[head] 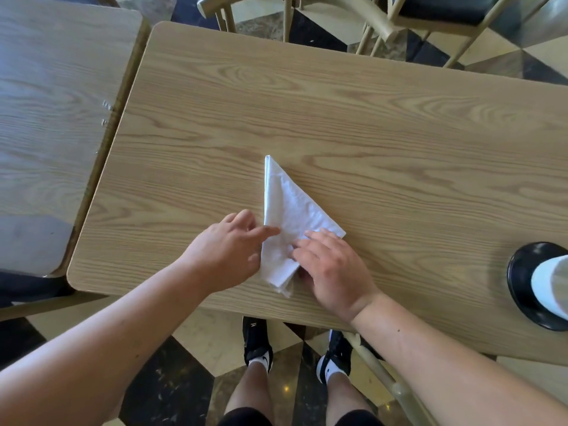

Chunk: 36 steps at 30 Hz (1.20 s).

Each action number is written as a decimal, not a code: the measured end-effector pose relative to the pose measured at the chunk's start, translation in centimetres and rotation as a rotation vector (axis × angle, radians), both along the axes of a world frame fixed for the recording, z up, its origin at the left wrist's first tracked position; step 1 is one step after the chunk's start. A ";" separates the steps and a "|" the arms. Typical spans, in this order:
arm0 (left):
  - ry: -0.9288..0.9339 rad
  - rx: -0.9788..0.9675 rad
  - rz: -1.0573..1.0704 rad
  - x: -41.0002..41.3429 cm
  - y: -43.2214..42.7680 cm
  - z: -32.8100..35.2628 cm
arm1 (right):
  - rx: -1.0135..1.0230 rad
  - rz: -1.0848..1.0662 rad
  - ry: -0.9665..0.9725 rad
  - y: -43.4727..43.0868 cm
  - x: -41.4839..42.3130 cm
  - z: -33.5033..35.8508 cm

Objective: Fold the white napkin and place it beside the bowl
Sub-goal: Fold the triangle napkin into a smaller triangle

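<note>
The white napkin (287,207) lies on the wooden table (368,118) folded into a long triangle, its tip pointing away from me. My left hand (229,253) rests at the napkin's left edge with one finger pressing on the cloth. My right hand (330,270) lies flat on the napkin's near right corner, fingers pinching a fold. The black bowl (525,284) sits at the table's right edge, partly cut off by the frame, with a white folded cloth (550,284) inside it.
A second wooden table (52,103) adjoins on the left. Chairs (307,10) stand beyond the far edge, and a chair frame (384,373) is below the near edge beside my feet. The floor is chequered tile.
</note>
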<state>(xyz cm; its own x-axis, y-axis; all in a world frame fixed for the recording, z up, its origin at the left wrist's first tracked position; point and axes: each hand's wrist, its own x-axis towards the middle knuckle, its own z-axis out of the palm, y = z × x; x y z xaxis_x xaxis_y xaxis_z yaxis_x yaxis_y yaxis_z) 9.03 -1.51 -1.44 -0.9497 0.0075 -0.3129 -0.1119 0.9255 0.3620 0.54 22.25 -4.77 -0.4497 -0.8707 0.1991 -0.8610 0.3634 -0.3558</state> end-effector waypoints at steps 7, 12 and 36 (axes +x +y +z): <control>-0.029 0.074 0.118 -0.4 0.8 -0.2 | 0.060 0.050 -0.173 -0.1 -0.7 1.4; -0.082 0.254 0.290 -1.0 0.5 -0.3 | 0.175 -0.003 -0.207 -0.7 -0.8 1.9; 0.197 -0.077 0.481 -7.5 -0.5 0.6 | 0.515 -0.547 -0.210 -12.0 -9.1 3.6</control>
<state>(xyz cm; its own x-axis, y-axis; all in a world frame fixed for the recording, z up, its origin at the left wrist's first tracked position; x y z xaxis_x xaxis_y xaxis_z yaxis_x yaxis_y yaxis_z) 1.51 -1.99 -0.85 -0.8811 -0.4597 -0.1109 -0.4674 0.8109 0.3522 -8.54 10.26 -1.15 -0.8254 -0.4736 -0.3072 -0.4448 0.8807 -0.1627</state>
